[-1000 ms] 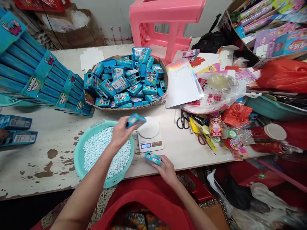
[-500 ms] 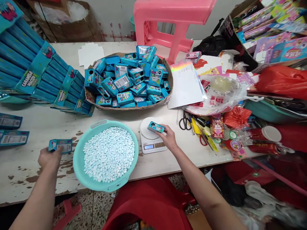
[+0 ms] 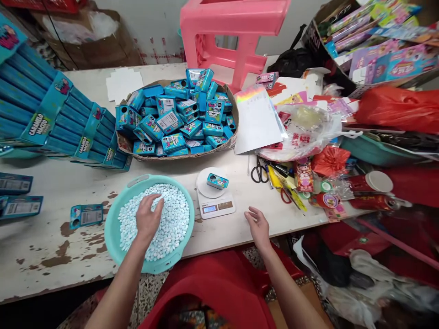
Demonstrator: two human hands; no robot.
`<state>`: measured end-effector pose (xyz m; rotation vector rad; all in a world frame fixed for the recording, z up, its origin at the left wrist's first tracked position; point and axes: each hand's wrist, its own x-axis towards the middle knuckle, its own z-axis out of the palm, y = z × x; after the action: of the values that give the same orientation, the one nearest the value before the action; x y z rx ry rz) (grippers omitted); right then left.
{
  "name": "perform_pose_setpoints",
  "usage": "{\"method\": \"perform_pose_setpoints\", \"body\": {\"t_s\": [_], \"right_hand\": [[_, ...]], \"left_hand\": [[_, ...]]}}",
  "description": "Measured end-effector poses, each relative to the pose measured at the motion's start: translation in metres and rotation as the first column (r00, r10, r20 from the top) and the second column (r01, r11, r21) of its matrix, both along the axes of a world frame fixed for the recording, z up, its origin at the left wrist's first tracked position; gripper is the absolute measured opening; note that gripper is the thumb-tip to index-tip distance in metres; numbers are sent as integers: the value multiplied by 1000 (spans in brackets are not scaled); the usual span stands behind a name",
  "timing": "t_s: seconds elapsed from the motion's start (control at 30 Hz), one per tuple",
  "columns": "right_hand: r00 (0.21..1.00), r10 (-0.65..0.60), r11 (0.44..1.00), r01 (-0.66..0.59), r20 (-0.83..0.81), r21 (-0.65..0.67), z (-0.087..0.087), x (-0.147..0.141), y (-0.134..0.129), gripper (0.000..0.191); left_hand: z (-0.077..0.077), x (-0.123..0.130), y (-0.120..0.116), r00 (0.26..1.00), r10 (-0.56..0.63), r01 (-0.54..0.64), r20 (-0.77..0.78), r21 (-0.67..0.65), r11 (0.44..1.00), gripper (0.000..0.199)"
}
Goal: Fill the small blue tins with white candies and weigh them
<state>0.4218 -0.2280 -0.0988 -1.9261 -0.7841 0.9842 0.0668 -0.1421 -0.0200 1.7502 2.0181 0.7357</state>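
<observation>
My left hand (image 3: 149, 216) is over the pale blue candies (image 3: 171, 201) in the turquoise basin (image 3: 109, 233), thumb and fingers apart, with nothing seen in it. A small blue candy box (image 3: 217, 181) rests on the round plate of the white kitchen scale (image 3: 215, 206), whose display is lit. To the right of the scale, above the table's front edge, my right hand (image 3: 258, 225) is open and touches nothing. Left of the basin lies another blue candy box (image 3: 86, 215) on the worn table.
A cardboard tray (image 3: 178, 157) heaped with blue boxes stands behind the basin. Tall blue display cartons (image 3: 51, 114) are at the left. Scissors (image 3: 259, 172), paper sheets (image 3: 257, 123) and a plastic bag (image 3: 298, 132) crowd the right. A pink stool (image 3: 233, 18) stands at the back.
My left hand has let go of the box left of the basin and moved right over the candies. My right hand has released the box on the scale and drawn back to the right.
</observation>
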Motion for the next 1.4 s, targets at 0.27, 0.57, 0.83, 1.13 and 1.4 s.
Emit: {"method": "perform_pose_setpoints", "body": {"t_s": [0.27, 0.57, 0.83, 1.13, 1.4], "right_hand": [[997, -30, 999, 27, -65, -43, -4, 11, -10, 45], [996, 17, 999, -20, -89, -33, -4, 16, 2, 44], [994, 51, 998, -53, -99, -17, 2, 12, 20, 42], [986, 114, 993, -117, -125, -17, -7, -4, 38, 43], [983, 123, 992, -124, -134, 6, -6, -6, 43, 42]], "left_hand": [[33, 72, 52, 966, -237, 234, 102, 37, 971, 26], [26, 130, 88, 828, -561, 561, -15, -7, 828, 41], [-7, 22, 34, 950, -237, 99, -204, -524, 846, 28], [-5, -25, 0, 861, 280, 40, 424, -605, 795, 35], [-2, -14, 28, 609, 497, 131, 618, -696, 706, 40]]}}
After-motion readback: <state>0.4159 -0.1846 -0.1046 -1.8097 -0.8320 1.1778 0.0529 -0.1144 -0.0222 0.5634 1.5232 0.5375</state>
